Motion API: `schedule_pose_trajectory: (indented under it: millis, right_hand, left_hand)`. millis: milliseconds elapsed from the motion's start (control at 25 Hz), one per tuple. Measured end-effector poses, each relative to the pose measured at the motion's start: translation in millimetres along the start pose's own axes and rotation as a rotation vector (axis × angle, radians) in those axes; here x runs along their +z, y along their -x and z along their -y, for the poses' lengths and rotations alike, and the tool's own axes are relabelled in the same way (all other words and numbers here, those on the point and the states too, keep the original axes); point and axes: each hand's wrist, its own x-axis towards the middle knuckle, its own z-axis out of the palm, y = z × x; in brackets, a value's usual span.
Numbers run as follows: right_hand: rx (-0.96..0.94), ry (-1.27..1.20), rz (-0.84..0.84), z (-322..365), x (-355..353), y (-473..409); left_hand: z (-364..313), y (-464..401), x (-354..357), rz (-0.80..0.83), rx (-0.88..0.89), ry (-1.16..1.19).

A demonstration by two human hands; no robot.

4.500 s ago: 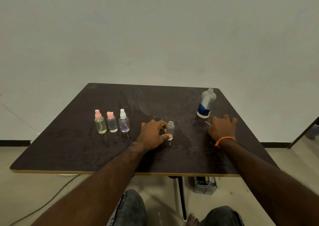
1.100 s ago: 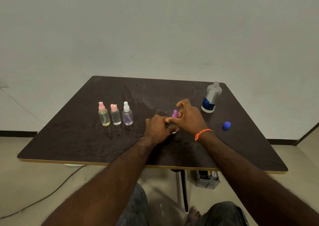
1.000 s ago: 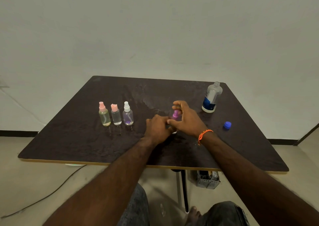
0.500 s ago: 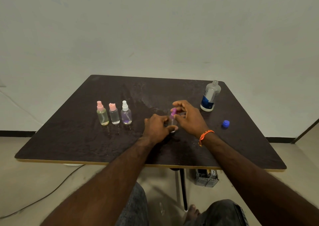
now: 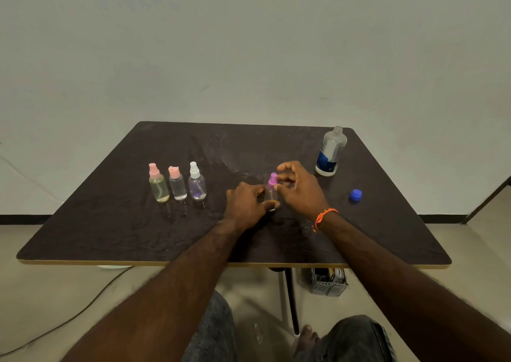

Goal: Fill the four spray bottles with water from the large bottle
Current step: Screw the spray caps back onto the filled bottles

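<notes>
A dark table point(image 5: 110, 223) stands before a pale wall point(image 5: 249, 43). The left hand point(image 5: 244, 205) grips the small spray bottle point(image 5: 271, 194); the right hand point(image 5: 300, 187) pinches its purple top point(image 5: 272, 179).

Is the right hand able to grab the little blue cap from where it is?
Probably yes. The blue cap lies alone on the table, just right of the right hand, with nothing between. But that hand's fingers pinch the purple spray top, so it must let go first.

Both hands point(image 5: 247, 205) grip the purple-capped spray bottle point(image 5: 271, 190).
</notes>
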Motion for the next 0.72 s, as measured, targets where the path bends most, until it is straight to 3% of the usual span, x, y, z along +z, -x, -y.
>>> schedule_pose_trajectory:
  millis: [120,400,720]
  right_hand:
    - [-0.005,0.057,0.049,-3.7,8.1,1.8]
    - [-0.008,0.050,-0.070,9.5,50.9,-10.4]
    - [-0.098,0.032,-0.037,51.3,111.9,-34.9]
  left_hand:
    - [-2.7,4.1,2.0,0.011,0.006,0.004]
    - [14.8,35.3,-31.3,-0.022,0.025,-0.159]
    - [48.9,67.8,-77.5,0.004,0.024,-0.036]
